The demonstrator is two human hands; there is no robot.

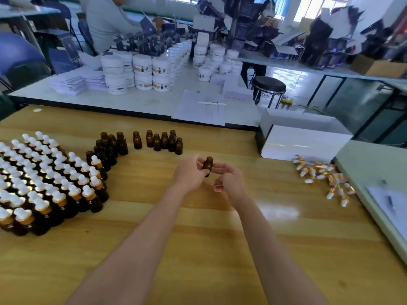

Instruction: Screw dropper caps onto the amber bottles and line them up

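Observation:
My left hand (190, 175) pinches a small uncapped amber bottle (208, 165) and holds it upright above the wooden table (198, 238). My right hand (230, 180) is right beside it, its upper fingers reaching out and touching the bottle's right side; I see no cap in it. Several uncapped amber bottles (164, 140) stand in a loose group farther back. At the left, several capped bottles (44, 179) with white bulbs and gold collars stand in rows. Loose dropper caps (323, 175) lie in a pile at the right.
A white box (304, 139) stands at the back right, just behind the caps. A pale green tray with papers (387, 201) lies along the right edge. Beyond the table are a white table with white jars (141, 71), a black stool (268, 84) and a person (105, 20).

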